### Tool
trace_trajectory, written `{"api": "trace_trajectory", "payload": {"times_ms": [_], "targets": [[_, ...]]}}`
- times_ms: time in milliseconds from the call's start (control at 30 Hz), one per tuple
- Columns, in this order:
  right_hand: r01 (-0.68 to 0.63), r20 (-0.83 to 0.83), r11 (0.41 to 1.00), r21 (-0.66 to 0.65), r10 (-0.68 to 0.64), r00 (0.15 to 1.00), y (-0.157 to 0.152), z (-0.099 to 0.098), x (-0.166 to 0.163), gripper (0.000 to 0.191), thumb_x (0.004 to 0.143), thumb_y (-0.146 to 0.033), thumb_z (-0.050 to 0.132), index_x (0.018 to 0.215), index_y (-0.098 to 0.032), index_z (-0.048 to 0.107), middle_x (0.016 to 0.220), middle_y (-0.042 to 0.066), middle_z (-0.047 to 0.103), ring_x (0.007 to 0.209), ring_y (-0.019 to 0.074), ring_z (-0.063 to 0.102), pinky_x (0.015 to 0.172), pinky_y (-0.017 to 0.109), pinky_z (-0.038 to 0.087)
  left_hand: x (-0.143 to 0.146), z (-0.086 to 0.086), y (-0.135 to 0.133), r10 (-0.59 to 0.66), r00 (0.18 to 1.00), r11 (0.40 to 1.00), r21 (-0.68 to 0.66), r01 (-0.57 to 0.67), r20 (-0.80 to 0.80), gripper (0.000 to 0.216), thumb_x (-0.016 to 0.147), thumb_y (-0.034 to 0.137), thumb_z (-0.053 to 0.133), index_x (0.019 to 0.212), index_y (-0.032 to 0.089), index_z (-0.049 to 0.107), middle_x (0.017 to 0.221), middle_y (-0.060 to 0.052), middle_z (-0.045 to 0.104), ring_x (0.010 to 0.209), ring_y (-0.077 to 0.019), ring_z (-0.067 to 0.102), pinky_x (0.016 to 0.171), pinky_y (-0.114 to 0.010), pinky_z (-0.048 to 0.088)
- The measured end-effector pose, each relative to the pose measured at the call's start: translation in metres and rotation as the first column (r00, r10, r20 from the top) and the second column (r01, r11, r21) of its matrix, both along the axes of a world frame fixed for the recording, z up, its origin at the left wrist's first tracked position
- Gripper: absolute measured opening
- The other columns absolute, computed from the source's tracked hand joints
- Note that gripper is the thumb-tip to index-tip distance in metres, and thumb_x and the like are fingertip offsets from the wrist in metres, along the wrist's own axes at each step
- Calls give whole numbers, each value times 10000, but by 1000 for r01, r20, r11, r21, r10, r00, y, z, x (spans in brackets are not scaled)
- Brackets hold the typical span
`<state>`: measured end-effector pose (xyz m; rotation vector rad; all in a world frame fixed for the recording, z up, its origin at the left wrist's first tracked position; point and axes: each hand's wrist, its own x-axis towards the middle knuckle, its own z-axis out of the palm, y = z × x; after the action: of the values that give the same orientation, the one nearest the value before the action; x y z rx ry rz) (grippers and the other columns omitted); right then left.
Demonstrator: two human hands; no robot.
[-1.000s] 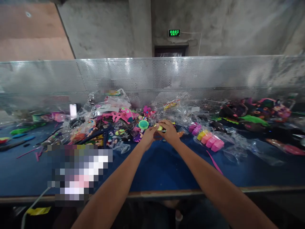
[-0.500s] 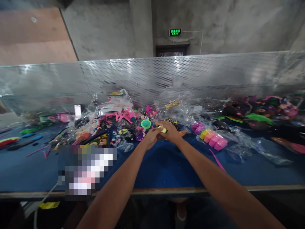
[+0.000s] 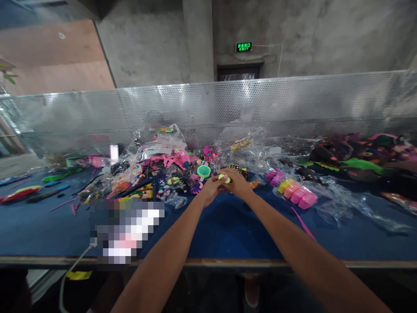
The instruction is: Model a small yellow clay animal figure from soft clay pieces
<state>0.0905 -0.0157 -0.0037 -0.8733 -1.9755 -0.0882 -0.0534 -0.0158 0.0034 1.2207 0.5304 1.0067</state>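
Note:
My left hand (image 3: pixel 210 191) and my right hand (image 3: pixel 238 184) meet above the middle of the blue table. Between their fingers is a small pale yellow lump (image 3: pixel 224 178), looking like modelling clay, partly covered by the fingers. Both hands are closed on it. Just left of them stands a figure with a round turquoise and green top (image 3: pixel 203 171). Behind my right hand, a black dotted thing (image 3: pixel 235 167) is partly hidden. Further right lies a row of purple, yellow and pink clay packs (image 3: pixel 298 194).
A pink stick (image 3: pixel 302 222) lies right of my forearms on the blue table (image 3: pixel 224 239). Clear plastic bags and colourful figures (image 3: pixel 176 158) pile up at the back left, before a perforated metal screen (image 3: pixel 195 102). A blurred-out bright object (image 3: pixel 133 234) with a cable lies front left.
The view has swung a little left, so everything sits slightly further right. My hands stay together on the yellow lump, with a little more of it showing.

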Motion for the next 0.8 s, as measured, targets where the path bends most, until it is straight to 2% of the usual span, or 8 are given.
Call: {"api": "trace_trajectory", "payload": {"times_ms": [167, 300, 467, 633, 733, 800], "targets": [[7, -5, 1000, -12, -7, 1000, -2, 0, 0, 409, 790, -210, 588, 1198, -226, 595, 1154, 93, 616, 1083, 238, 549, 955, 441, 446, 1, 0, -1, -2, 1000, 1000, 13, 2, -18, 341, 601, 394, 783, 749, 111, 661, 681, -33, 642, 638, -128, 578, 696, -294, 458], [-9, -24, 1000, -18, 8, 1000, -2, 2, 1, 373, 795, -216, 595, 1166, -232, 618, 1121, 86, 628, 1063, 229, 558, 949, 421, 453, 2, 0, -1, -18, 1000, 1000, 2, 18, 6, 355, 660, 456, 726, 755, 121, 659, 710, -45, 655, 655, -137, 584, 686, -297, 467], [21, -11, 1000, 3, -21, 1000, 0, 2, 1, 399, 807, -261, 608, 1204, -228, 591, 1128, 92, 623, 1078, 236, 548, 964, 427, 437, 2, 2, -2, 32, 999, 999, -4, -32, 29, 366, 698, 471, 691, 801, 120, 663, 729, -54, 667, 636, -135, 587, 663, -287, 482], [9, -26, 1000, 1, -9, 1000, 3, 1, 2, 401, 778, -328, 658, 1164, -233, 608, 1115, 87, 624, 1059, 239, 552, 950, 427, 438, -1, 4, -4, -73, 994, 991, -103, 82, 87, 339, 768, 454, 619, 888, 138, 651, 750, -64, 671, 657, -151, 603, 658, -301, 510], [-7, -35, 1000, 6, 7, 999, -5, 13, -1, 515, 750, -347, 678, 1231, -224, 543, 1165, 97, 592, 1111, 254, 521, 989, 455, 403, -2, 4, -3, -54, 987, 993, -100, 69, 148, 275, 760, 379, 647, 897, 140, 649, 806, -60, 668, 652, -131, 598, 670, -290, 515], [-8, -99, 998, 54, 13, 995, -19, 29, -3, 466, 777, -323, 635, 1220, -218, 530, 1157, 98, 581, 1100, 252, 525, 977, 452, 415, -4, 5, -2, -59, 980, 994, -77, 75, 192, 291, 740, 341, 677, 967, 162, 644, 854, -52, 661, 693, -135, 607, 689, -291, 516]]}}
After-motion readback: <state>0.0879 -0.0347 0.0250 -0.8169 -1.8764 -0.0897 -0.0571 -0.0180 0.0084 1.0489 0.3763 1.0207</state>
